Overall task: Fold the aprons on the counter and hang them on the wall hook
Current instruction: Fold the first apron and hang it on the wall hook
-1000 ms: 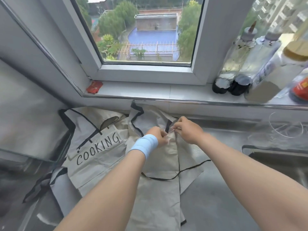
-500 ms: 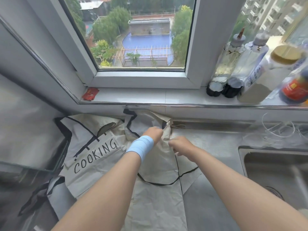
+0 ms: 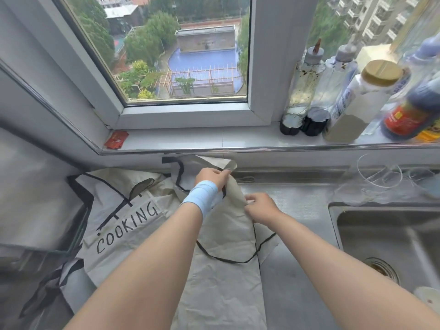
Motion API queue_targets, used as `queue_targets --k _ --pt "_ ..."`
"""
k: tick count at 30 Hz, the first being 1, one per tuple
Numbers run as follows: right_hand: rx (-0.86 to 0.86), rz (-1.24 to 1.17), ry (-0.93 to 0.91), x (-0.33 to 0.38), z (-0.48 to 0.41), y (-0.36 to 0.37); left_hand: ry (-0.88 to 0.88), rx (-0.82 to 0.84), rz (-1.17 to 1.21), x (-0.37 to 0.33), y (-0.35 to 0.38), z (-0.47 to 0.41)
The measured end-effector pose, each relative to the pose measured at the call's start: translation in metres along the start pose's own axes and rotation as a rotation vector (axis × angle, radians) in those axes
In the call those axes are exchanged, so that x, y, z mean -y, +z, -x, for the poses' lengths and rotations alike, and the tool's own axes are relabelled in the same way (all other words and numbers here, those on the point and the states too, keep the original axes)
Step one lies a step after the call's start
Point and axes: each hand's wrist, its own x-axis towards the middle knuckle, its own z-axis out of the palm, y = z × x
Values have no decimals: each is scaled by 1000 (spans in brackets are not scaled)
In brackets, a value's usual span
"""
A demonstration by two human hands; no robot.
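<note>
Task at an early stage. The top apron (image 3: 221, 234) lies unfolded on the counter (image 3: 297, 270), left of the sink (image 3: 381, 234). Left hand (image 3: 209, 176) and right hand (image 3: 260, 208) both pinch its upper edge. The "COOKING" apron (image 3: 123, 225), further left of the sink, lies spread and untouched. No wall hook in view; fingertips partly hidden by cloth.

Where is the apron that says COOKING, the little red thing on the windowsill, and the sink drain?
COOKING apron (image 3: 123, 225): head view, on the printed word.
Red packet (image 3: 116, 139): head view, middle of its top face.
Sink drain (image 3: 381, 270): head view, on the metal strainer in the basin floor.
</note>
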Motion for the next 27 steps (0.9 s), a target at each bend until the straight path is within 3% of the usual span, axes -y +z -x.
queue_targets --k 2,4,5,7,10,14,16,19,21,24,27 --pt "-163 135 -2 0 5 1 65 -92 -65 5 4 8" --pt "-375 319 -176 1 19 2 187 -176 -146 15 8 23" --pt "-390 381 -294 -1 25 4 240 -157 -176 25 13 31" --pt "-137 529 -412 -7 41 13 269 13 -263 52 25 42" --pt "273 909 -397 -21 55 29 213 261 -550 94 31 55" --pt "277 1155 -409 -27 50 44 204 372 -628 125 21 58" --pt "275 1142 -375 -22 48 50 231 396 -626 132 15 59" --pt "189 829 -336 1 44 58 267 415 -521 137 16 63" --pt "101 562 -373 26 43 66 215 350 -326 133 10 72" --pt "-15 300 -509 64 42 84 95 109 -35 128 -18 72" --pt "-77 249 -570 85 47 104 -153 -53 562 134 -69 59"
